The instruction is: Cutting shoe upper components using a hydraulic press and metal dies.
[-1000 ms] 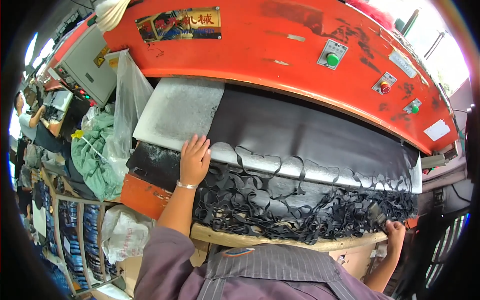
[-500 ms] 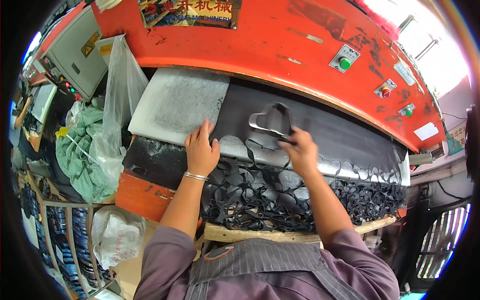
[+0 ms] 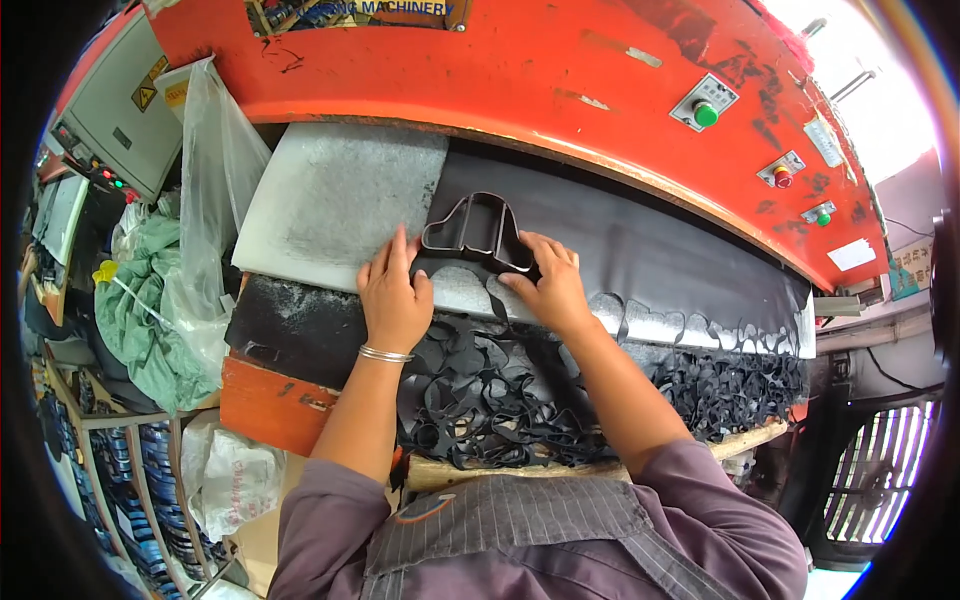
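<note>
Shifting leftward since half a second ago, the metal cutting die (image 3: 498,228) is now resting on the black sheet (image 3: 650,230), near the sheet's left edge. Moving along with it, the right hand (image 3: 555,290) is gripping the die's right end between thumb and fingers. The left hand (image 3: 395,295) is staying open, its fingertips lying just beside the die's left end; whether they are touching it, I cannot tell.

Beneath, the sheet is covering most of a pale board (image 3: 330,180), leaving the board's left end bare. Behind, a red machine (image 3: 560,70) is stretching across, carrying two green buttons and a red button (image 3: 782,177) toward the right.

Along the front, tangled black scraps (image 3: 480,400) are piling up between the board and a wooden rail (image 3: 520,475), and the right forearm is crossing above them, hiding some. At the left, a clear plastic bag (image 3: 215,170) is drooping beside the board, partly screening a grey cabinet (image 3: 125,115). Below, green cloth (image 3: 150,300) is lying bunched above a white sack (image 3: 240,470). Next to that, a rack is holding bluish things too small to tell.
</note>
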The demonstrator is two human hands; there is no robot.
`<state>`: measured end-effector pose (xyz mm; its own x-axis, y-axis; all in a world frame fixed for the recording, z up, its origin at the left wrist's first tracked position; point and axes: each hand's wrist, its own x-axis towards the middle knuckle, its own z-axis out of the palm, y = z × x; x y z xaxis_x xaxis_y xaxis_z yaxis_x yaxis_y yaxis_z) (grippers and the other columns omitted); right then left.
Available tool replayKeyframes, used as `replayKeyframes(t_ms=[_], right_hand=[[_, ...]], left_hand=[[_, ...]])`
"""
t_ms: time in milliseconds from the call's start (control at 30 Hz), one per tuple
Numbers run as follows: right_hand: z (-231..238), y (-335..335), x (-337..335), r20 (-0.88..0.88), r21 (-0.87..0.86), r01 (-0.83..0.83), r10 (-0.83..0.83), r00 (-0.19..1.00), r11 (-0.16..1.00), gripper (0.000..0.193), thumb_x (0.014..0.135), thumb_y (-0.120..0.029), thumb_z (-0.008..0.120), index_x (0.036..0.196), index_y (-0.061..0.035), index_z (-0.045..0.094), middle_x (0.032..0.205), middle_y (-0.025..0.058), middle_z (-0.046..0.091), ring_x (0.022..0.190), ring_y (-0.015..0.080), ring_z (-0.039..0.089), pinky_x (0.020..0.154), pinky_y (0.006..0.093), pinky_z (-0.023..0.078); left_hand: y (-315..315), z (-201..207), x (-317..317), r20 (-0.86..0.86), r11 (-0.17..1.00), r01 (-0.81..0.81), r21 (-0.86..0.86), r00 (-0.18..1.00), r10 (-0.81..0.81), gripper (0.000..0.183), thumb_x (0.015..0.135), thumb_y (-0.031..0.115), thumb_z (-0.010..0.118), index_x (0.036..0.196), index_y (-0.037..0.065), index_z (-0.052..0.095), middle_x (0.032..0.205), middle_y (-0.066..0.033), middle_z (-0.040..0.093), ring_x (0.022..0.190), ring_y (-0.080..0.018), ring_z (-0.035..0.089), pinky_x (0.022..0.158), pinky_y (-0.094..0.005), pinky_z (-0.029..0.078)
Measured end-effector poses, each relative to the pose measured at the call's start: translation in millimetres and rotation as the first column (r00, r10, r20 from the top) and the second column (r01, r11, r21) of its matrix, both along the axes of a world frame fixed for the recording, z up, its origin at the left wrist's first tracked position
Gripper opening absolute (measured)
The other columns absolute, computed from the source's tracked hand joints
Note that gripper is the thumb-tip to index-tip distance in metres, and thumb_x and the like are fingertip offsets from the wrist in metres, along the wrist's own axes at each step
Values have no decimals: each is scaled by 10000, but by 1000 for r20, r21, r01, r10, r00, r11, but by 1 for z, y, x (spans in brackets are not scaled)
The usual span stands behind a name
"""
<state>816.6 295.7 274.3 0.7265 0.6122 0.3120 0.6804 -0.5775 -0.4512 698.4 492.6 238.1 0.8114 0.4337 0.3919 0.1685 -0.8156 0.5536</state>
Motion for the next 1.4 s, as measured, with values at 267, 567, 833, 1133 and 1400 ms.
replayKeyframes(t_ms=[267,567,833,1133,1400], right_hand=[[-3,-2,8,24,76,-85,83,996,993,572,710,-260,783,1181,-4,584,1171,156,621,1076,312,574,957,392,395],[17,-19,-6,54,6,-61,60,997,998,733,719,-301,783,1318,-22,465,1295,198,523,1222,338,480,986,442,388],[97,-219,77,172,648,307,-527,832,697,569,905,-273,642,1341,32,442,1384,203,434,1312,311,386,1116,399,251],[169,-467,190,-107,732,671,-952,288,120,858,953,-567,318,1377,175,249,1468,353,208,1396,445,152,1142,482,150],[165,-476,94,-53,850,421,-743,667,318,770,950,-450,511,1439,79,238,1486,226,290,1334,295,365,1095,376,294]], left_hand=[[2,0,-1,50,998,21,-52,999,-18,581,815,85,564,1356,-45,396,1198,-100,651,1183,-258,536,1023,-396,289],[-2,17,-11,20,981,76,-180,997,-74,592,823,112,590,1367,-19,399,1212,-136,627,1141,-293,541,1012,-411,326],[-120,107,50,137,871,282,-402,959,-248,223,863,177,632,1051,63,669,987,-116,702,879,-208,684,808,-326,524],[-248,213,121,158,865,493,99,850,-503,331,859,303,547,684,47,664,672,-184,632,641,-368,634,615,-467,516],[-219,139,-33,-40,849,523,-80,849,-527,312,899,334,520,744,86,629,736,-155,634,718,-368,622,645,-469,500]])
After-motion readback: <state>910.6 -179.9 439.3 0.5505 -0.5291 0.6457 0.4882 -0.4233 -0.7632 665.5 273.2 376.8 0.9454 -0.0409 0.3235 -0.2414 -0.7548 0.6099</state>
